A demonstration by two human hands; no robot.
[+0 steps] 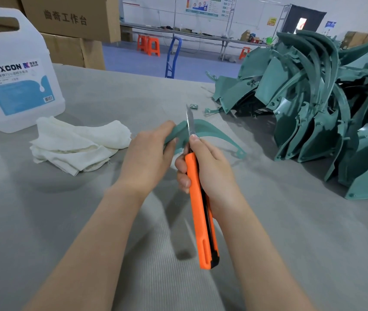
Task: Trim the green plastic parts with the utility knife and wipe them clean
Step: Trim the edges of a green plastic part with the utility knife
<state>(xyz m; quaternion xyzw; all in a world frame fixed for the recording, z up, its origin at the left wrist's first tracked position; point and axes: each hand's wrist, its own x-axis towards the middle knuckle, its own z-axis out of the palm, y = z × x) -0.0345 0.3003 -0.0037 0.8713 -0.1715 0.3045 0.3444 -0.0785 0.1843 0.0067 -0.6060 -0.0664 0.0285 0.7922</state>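
Both arms are bare. The left forearm (pixel 93 232) and right forearm (pixel 257 243) enter from the lower edge and converge toward the utility knife (pixel 201 209).

The right hand (pixel 210 171) grips the knife's orange handle. Its fingers wrap round the handle's left side, and the thumb (pixel 195 143) lies along the top just behind the blade.

The left hand (pixel 149 151) sits just left of the knife's blade, back of the hand up, fingers curled over one end of a curved green plastic part (pixel 214 133).

The hands are close together; contact between them cannot be confirmed.
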